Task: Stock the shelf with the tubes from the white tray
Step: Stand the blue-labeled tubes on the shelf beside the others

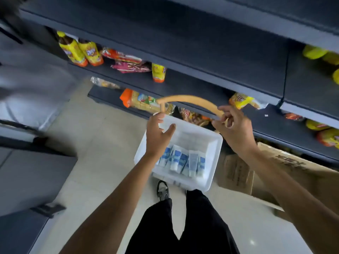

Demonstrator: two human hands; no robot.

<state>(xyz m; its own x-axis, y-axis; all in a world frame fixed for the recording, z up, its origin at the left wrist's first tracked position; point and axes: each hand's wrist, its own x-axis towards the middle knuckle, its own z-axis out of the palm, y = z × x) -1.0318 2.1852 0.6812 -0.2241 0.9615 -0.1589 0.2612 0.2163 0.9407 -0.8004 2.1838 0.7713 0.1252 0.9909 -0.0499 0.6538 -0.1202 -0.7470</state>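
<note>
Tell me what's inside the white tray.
White tubes with blue labels lie at the near end of the white tray; its far end is bare. The left hand and forearm cover its left side, hiding anything there.
</note>
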